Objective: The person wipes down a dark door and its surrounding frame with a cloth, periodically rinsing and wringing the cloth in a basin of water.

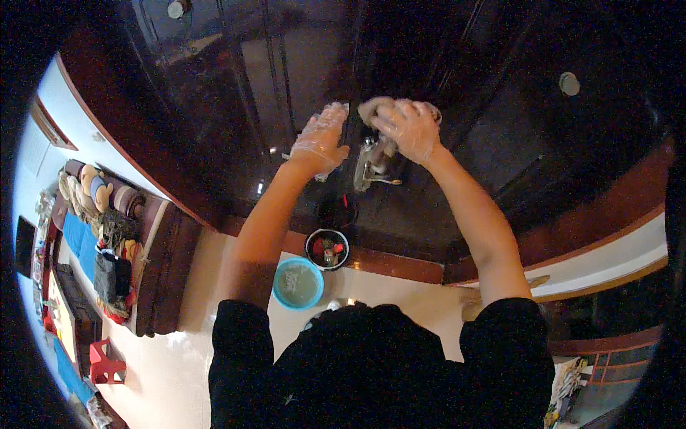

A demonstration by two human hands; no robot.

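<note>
Both my hands wear thin clear plastic gloves and reach up to a dark, glossy panelled wooden surface (289,69). My left hand (320,137) lies against the surface with its fingers fairly straight and nothing seen in it. To its right, my right hand (410,128) presses a greyish cloth (373,110) to the surface. Just below the right hand is a metal door handle or lock plate (367,166), partly blurred; its exact kind is hard to tell. Under the hands stand a light-blue basin (298,283) of cloudy water and a round, dark container (327,249) with red items inside.
Round pale knobs or discs (569,84) sit on the dark surface. At the left are a dark wooden bench or bed (166,268) piled with cushions and clothes, and a red plastic stool (106,363). A pile of papers or cloths (565,389) lies at the lower right.
</note>
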